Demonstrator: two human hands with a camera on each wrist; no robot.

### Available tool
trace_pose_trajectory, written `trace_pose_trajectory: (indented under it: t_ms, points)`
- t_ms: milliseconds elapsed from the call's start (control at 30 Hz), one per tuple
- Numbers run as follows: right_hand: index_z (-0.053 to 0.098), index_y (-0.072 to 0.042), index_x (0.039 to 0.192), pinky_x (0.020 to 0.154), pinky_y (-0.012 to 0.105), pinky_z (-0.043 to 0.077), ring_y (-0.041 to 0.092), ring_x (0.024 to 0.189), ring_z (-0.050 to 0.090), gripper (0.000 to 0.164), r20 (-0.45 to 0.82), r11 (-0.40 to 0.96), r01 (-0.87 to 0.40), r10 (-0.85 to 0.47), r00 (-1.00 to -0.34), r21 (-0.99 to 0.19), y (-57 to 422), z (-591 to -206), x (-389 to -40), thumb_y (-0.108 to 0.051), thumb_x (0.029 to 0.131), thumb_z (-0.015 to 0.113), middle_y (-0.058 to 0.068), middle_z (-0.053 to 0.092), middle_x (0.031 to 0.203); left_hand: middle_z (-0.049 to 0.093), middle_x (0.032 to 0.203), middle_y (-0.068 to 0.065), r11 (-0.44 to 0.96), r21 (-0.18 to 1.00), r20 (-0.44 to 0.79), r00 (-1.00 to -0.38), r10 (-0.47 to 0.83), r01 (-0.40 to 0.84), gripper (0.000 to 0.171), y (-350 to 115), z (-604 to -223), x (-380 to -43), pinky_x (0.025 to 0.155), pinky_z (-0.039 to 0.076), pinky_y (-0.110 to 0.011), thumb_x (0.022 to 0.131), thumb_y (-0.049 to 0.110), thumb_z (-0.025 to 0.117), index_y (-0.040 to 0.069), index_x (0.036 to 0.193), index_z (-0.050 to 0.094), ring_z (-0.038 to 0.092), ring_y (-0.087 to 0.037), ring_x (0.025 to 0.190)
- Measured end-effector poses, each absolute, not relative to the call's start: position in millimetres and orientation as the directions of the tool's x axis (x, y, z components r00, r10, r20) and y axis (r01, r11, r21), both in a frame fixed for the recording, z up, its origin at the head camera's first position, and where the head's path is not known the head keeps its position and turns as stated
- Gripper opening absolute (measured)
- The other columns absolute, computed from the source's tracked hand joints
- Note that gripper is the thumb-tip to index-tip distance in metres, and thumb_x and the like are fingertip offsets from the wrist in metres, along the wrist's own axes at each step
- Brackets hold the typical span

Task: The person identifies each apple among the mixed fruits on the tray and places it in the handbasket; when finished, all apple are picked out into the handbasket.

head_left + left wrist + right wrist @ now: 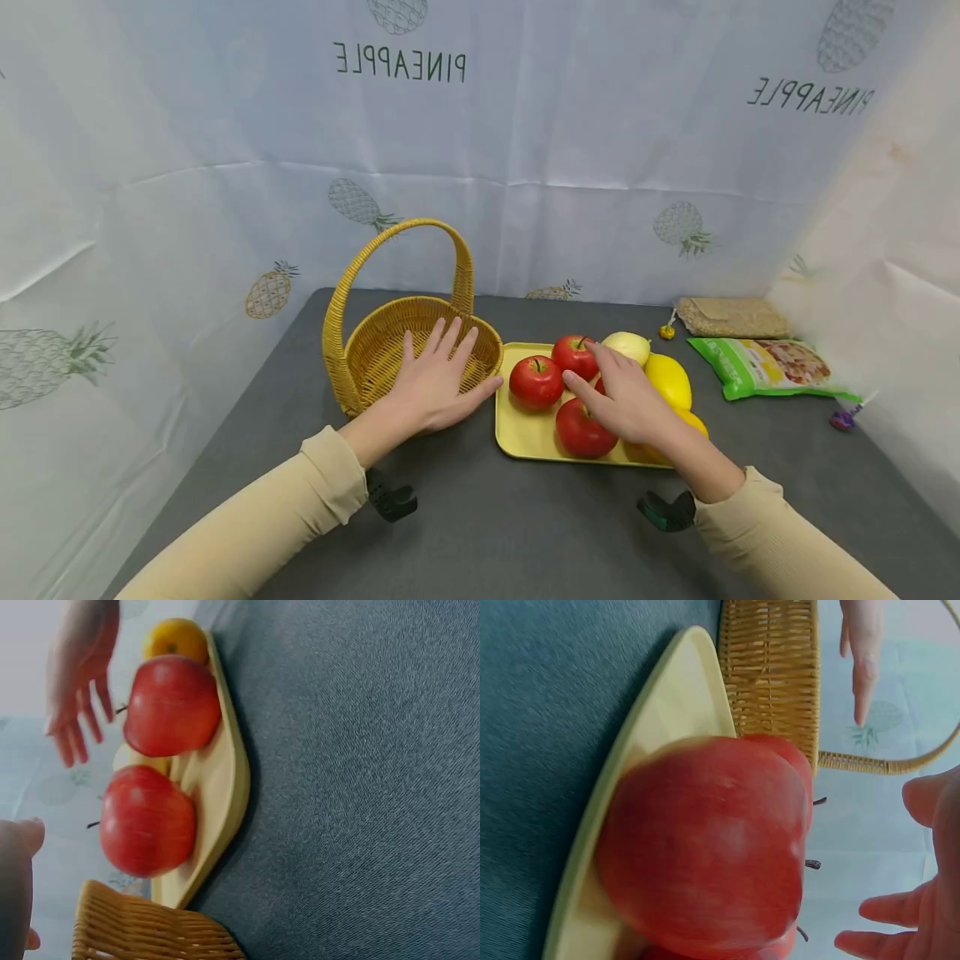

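My left hand [431, 387] hovers over the front rim of a yellow wicker basket [382, 337] with a tall arched handle, its fingers spread and nothing held. Beside the basket lies a pale yellow tray [525, 435] of fruit. On it are several red apples, among them a left one [536, 383], a back one [573, 358] and a front one [583, 432]. A yellow fruit [669, 382] and a pale fruit [625, 343] are at the tray's right. Above the apples my right hand [626, 404] extends, fingers loosely straight and holding nothing, partly hiding another apple.
A green snack packet [780, 367] lies right of the tray, with a clear bag of beige grains [735, 318] behind it. Small wrapped sweets, one yellow [667, 331] and one purple [843, 418], are nearby. Pineapple-print curtains [585, 142] enclose the grey table [480, 533].
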State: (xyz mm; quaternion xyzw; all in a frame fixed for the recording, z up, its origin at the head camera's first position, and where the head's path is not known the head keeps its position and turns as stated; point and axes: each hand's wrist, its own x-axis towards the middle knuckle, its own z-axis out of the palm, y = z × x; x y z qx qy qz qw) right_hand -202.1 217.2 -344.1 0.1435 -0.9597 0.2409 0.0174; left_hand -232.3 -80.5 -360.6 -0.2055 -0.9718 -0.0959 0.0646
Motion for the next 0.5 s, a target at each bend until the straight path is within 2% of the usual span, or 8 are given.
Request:
trace_pose_trajectory:
  t_ms: [300, 500]
  points:
    - [0.040, 0.000, 0.153, 0.105, 0.063, 0.040, 0.041, 0.135, 0.046, 0.081, 0.067, 0.797, -0.260, -0.267, -0.961, -0.545, 225, -346, -186, -0.061, 0.101, 0.054, 0.021, 0.047, 0.152, 0.017, 0.169, -0.012, 0.860, 0.257, 0.222, -0.893, 0.391, 0.440, 0.092, -107, -359, -223, 0.121, 0.013, -0.058, 0.098, 0.079, 0.027, 0.015, 0.164, 0.025, 0.011, -0.034, 0.155]
    - [0.043, 0.001, 0.150, 0.102, 0.060, 0.044, 0.038, 0.128, 0.054, 0.079, 0.074, 0.805, -0.272, -0.276, -0.958, -0.526, 225, -346, -178, -0.060, 0.101, 0.055, 0.020, 0.053, 0.146, 0.034, 0.162, -0.015, 0.821, 0.355, 0.304, -0.886, 0.350, 0.447, 0.086, -121, -363, -207, 0.117, 0.028, -0.053, 0.100, 0.074, 0.033, 0.013, 0.161, 0.034, 0.030, -0.035, 0.148]
